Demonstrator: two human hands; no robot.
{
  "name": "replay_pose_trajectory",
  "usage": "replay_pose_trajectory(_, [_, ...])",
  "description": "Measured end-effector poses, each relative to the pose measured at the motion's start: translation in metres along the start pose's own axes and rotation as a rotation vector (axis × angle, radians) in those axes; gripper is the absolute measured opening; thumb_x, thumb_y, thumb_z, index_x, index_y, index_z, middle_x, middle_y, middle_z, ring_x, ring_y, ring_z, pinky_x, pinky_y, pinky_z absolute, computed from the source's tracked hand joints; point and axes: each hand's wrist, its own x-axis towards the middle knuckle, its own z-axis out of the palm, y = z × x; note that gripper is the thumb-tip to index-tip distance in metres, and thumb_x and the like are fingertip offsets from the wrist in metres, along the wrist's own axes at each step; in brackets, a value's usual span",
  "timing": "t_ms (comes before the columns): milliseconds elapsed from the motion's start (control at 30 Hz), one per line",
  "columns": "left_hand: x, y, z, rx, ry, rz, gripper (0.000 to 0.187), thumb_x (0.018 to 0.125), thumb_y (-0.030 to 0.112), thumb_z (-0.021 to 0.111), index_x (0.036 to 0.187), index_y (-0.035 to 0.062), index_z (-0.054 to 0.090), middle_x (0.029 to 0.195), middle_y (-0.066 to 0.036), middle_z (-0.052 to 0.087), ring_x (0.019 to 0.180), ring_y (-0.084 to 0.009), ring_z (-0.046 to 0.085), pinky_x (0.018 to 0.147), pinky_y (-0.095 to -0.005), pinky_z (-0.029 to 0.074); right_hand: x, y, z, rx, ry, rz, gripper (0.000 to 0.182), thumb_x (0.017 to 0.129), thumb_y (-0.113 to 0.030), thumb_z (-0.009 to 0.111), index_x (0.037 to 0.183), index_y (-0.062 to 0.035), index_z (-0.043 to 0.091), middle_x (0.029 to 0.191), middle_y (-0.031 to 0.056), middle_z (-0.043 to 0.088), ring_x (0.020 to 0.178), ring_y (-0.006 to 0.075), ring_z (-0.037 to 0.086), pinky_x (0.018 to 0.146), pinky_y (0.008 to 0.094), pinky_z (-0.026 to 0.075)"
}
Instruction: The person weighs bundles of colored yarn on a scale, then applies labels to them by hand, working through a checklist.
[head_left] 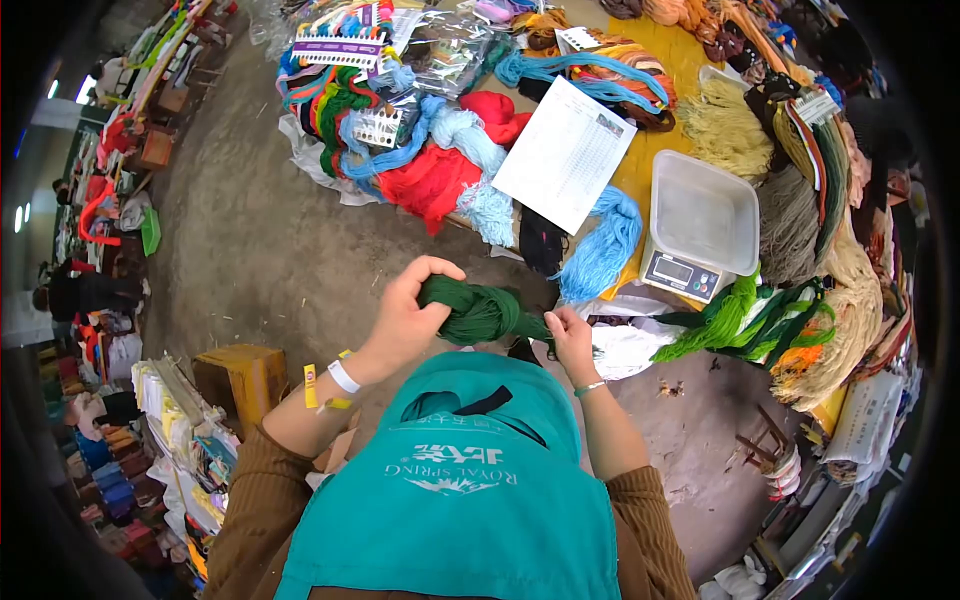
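A dark green skein of thread is stretched between my two hands, above the teal apron. My left hand wraps its fingers and thumb round the thick looped end. At the thinner right end, my right hand pinches the strands between thumb and fingers. Beyond the skein, a light blue bundle hangs at the table's edge beside a black one. A printed sheet lies above them on the threads.
A scale carrying a clear plastic tub stands right of the sheet. Bright green thread hangs over the table edge. Red thread lies at the upper left. A cardboard box is on the left, and a stool stands lower right.
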Motion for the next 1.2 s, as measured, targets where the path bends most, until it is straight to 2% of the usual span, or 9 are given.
replay_pose_trajectory(33, [0.001,-0.002,0.008,0.012,-0.013,-0.015,0.029,0.08,-0.007,0.054,0.107,0.0031,0.057,0.096,0.0,0.056,0.089,-0.0068,0.054,0.078,-0.0232,0.046,-0.005,-0.004,-0.002,-0.031,0.058,-0.001,0.037,0.085,-0.028,0.069,0.108,-0.0004,0.062,0.087,0.0098,0.066,0.086,0.0218,0.065,0.081,0.0332,0.051])
replay_pose_trajectory(67, [0.002,-0.008,0.014,0.009,-0.052,-0.05,0.03,0.079,-0.007,0.054,0.108,0.0033,0.057,0.096,0.0,0.056,0.09,-0.0072,0.054,0.078,-0.0233,0.046,-0.012,-0.009,-0.004,0.053,0.047,-0.05,0.062,0.076,-0.029,0.077,0.126,-0.0023,0.053,0.11,0.0147,0.064,0.105,0.0285,0.062,0.091,0.0368,0.049])
replay_pose_trajectory(167, [-0.001,-0.024,0.04,0.056,-0.144,-0.093,0.033,0.078,-0.003,0.057,0.11,0.0036,0.055,0.099,-0.003,0.057,0.094,-0.0104,0.055,0.082,-0.026,0.047,-0.035,-0.076,-0.008,-0.163,0.009,-0.509,0.093,0.062,-0.03,0.085,0.14,-0.003,0.041,0.135,0.0187,0.049,0.127,0.0368,0.046,0.105,0.0439,0.037])
replay_pose_trajectory(333, [-0.006,-0.045,0.083,-0.005,-0.25,-0.118,0.042,0.074,0.002,0.064,0.114,0.0019,0.054,0.106,-0.011,0.061,0.102,-0.0205,0.06,0.091,-0.0321,0.047,-0.048,-0.108,0.026,-0.394,0.244,-0.566,0.081,0.064,-0.018,0.077,0.137,-0.0015,0.045,0.122,0.017,0.058,0.116,0.0338,0.054,0.099,0.0454,0.04])
replay_pose_trajectory(400, [-0.002,-0.043,0.085,-0.022,-0.27,-0.107,0.041,0.075,0.001,0.066,0.114,0.0017,0.053,0.106,-0.009,0.06,0.101,-0.0166,0.058,0.089,-0.0306,0.048,-0.05,-0.108,0.025,-0.291,0.233,-0.378,0.076,0.067,-0.016,0.075,0.136,-0.0017,0.047,0.114,0.0141,0.061,0.11,0.0312,0.056,0.097,0.046,0.041])
replay_pose_trajectory(567, [-0.001,-0.038,0.083,0.064,-0.322,-0.156,0.04,0.076,-0.002,0.068,0.112,0.0015,0.053,0.105,-0.006,0.06,0.098,-0.0114,0.057,0.085,-0.0279,0.048,-0.043,-0.083,0.022,-0.415,0.31,-0.516,0.071,0.065,-0.018,0.076,0.131,-0.0053,0.052,0.103,0.0109,0.062,0.107,0.0294,0.057,0.097,0.0478,0.041])
replay_pose_trajectory(833, [0.01,-0.037,0.086,-0.492,-0.31,-0.643,0.035,0.08,-0.002,0.07,0.111,0.0044,0.055,0.101,-0.005,0.061,0.093,-0.0127,0.061,0.08,-0.0272,0.052,-0.041,-0.066,0.003,-0.414,0.227,-0.579,0.041,0.064,-0.012,0.075,0.102,-0.0082,0.06,0.102,0.0095,0.063,0.104,0.0303,0.059,0.091,0.0429,0.045])
replay_pose_trajectory(1067, [0.017,-0.034,0.113,-0.473,-0.483,-0.65,0.034,0.081,-0.001,0.07,0.112,0.0053,0.055,0.099,-0.004,0.06,0.092,-0.0112,0.06,0.078,-0.0267,0.051,-0.056,-0.063,-0.029,-0.403,0.187,-0.498,0.045,0.058,-0.004,0.075,0.1,-0.0056,0.06,0.1,0.011,0.064,0.101,0.0331,0.06,0.085,0.0425,0.049])
replay_pose_trajectory(1200, [0.024,-0.022,0.128,-0.514,-0.613,-0.643,0.033,0.082,0.0,0.069,0.112,0.0057,0.055,0.101,-0.001,0.058,0.096,-0.01,0.057,0.082,-0.0251,0.048,-0.072,-0.052,-0.049,-0.231,0.104,-0.412,0.068,0.054,-0.004,0.079,0.117,-0.0049,0.055,0.117,0.0154,0.059,0.107,0.0361,0.059,0.092,0.0427,0.049])
